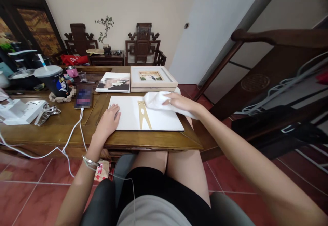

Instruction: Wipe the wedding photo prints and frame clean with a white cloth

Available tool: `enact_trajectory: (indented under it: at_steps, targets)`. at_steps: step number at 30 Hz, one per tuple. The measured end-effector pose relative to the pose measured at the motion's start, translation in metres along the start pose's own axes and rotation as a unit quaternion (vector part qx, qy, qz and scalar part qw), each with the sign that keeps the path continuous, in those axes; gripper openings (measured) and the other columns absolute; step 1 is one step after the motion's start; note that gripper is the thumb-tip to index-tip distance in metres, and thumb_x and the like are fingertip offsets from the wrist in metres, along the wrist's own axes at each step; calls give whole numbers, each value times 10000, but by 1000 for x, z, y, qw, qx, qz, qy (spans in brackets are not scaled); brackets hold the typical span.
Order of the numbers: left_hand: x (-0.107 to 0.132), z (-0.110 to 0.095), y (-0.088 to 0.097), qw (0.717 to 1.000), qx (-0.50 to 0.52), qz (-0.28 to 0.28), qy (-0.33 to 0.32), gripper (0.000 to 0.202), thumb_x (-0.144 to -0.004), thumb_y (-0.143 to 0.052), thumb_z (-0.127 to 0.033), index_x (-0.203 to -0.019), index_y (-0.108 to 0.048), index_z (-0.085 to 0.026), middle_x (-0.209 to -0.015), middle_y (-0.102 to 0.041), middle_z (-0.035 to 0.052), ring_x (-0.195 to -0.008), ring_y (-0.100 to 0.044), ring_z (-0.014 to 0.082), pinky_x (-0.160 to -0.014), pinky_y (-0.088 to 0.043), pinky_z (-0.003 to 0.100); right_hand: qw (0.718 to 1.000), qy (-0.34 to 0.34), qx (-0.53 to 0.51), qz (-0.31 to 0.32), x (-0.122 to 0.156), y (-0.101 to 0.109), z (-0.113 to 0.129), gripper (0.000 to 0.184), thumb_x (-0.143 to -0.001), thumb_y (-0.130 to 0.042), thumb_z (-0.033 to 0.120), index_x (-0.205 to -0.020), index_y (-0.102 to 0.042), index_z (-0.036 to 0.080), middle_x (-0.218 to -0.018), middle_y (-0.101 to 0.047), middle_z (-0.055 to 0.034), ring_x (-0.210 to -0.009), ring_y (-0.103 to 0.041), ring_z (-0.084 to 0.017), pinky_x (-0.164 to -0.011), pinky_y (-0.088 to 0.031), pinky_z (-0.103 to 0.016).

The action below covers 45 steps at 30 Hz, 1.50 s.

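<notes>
A flat white album or board with a gold letter-A-like shape on its face lies near the table's front edge. My left hand rests on its left edge with the fingers stretched out. In my right hand is a bunched white cloth, which lies against the upper right of the white surface. Part of the cloth hangs below my right wrist. Behind the board sit a photo panel and a pale box with a framed picture on its lid.
On the wooden table at left are a phone on a white cable, a dark cup with a straw, a power strip and a pink mug. A dark wooden chair stands at right.
</notes>
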<state>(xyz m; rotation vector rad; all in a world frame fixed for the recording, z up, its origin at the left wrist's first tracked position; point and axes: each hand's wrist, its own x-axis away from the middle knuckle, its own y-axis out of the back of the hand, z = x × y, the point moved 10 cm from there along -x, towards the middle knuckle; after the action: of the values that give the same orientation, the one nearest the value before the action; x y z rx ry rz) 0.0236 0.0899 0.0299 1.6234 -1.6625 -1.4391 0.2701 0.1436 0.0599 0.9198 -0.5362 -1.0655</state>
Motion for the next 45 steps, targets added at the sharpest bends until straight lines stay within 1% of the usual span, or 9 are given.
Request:
enact_trajectory:
  at_steps: [4, 8, 18, 21, 24, 28, 35, 39, 45]
  targets:
    - [0, 0, 1, 1000, 11, -3, -5, 332, -933, -393, -235, -1150, -625, -137, -1370, -576, 149, -1363, -442, 271, -1128, -348, 447, 999, -21, -34, -7, -36, 4, -6, 264, -772, -480, 230, -934, -682, 185, -1175, -687, -73, -1082, -587, -311, -984, -426, -452]
    - [0, 1, 2, 1000, 22, -7, -5, 326, -928, -397, -236, -1144, -627, -157, -1361, -586, 129, -1362, -444, 269, -1130, -345, 458, 999, -26, -29, -13, -30, 4, -3, 287, -785, -486, 248, -986, -680, 184, -1256, -650, -81, -1163, -547, -316, -1030, -385, -456]
    - [0, -3, 1, 1000, 10, 1, -1, 333, -931, -380, -216, -1133, -627, -119, -1372, -568, 163, -1368, -433, 283, -1129, -341, 457, 996, -59, 33, 64, 104, -22, 5, 384, -775, -494, 385, -1066, -692, 232, -1203, -654, -93, -1194, -528, -345, -1051, -388, -457]
    - [1, -3, 1, 1000, 4, 4, 1, 336, -932, -371, -216, -1140, -621, -131, -1382, -562, 154, -1369, -432, 285, -1120, -348, 478, 995, -52, 26, 86, 121, -23, 10, 368, -780, -496, 411, -1040, -703, 253, -1188, -656, -95, -1190, -526, -352, -1041, -399, -459]
    - [1, -3, 2, 1000, 3, 2, 2, 328, -928, -370, -212, -1126, -625, -150, -1366, -579, 137, -1370, -432, 274, -1117, -353, 478, 995, -43, 27, 86, 106, -18, 13, 385, -777, -481, 403, -1036, -705, 228, -1178, -655, -113, -1196, -516, -359, -1044, -391, -484]
    - [1, -3, 2, 1000, 2, 0, -2, 339, -925, -366, -214, -1137, -620, -138, -1351, -588, 149, -1367, -435, 279, -1118, -352, 478, 998, -37, 20, 43, 53, -6, 8, 338, -770, -486, 362, -972, -706, 205, -1170, -666, -105, -1201, -503, -362, -1069, -343, -530]
    - [0, -1, 2, 1000, 6, 1, 0, 337, -927, -377, -227, -1140, -626, -148, -1371, -576, 139, -1362, -442, 283, -1117, -357, 477, 999, 25, 6, -19, -21, 0, 3, 234, -801, -450, 253, -903, -654, 204, -1150, -674, -80, -1119, -559, -297, -1021, -395, -434]
    - [0, -1, 2, 1000, 7, -1, -2, 341, -931, -381, -230, -1158, -620, -145, -1376, -573, 136, -1363, -442, 274, -1125, -349, 468, 999, 22, 37, -26, -9, -9, 7, 228, -823, -426, 281, -888, -628, 200, -1044, -670, -101, -1059, -555, -314, -982, -401, -458]
    - [1, -2, 1, 1000, 2, 9, 10, 331, -934, -391, -210, -1161, -618, -130, -1397, -550, 152, -1377, -422, 275, -1129, -342, 465, 997, -27, 75, 23, 74, -24, 7, 291, -817, -437, 344, -959, -660, 222, -1091, -674, -102, -1116, -548, -332, -986, -414, -453]
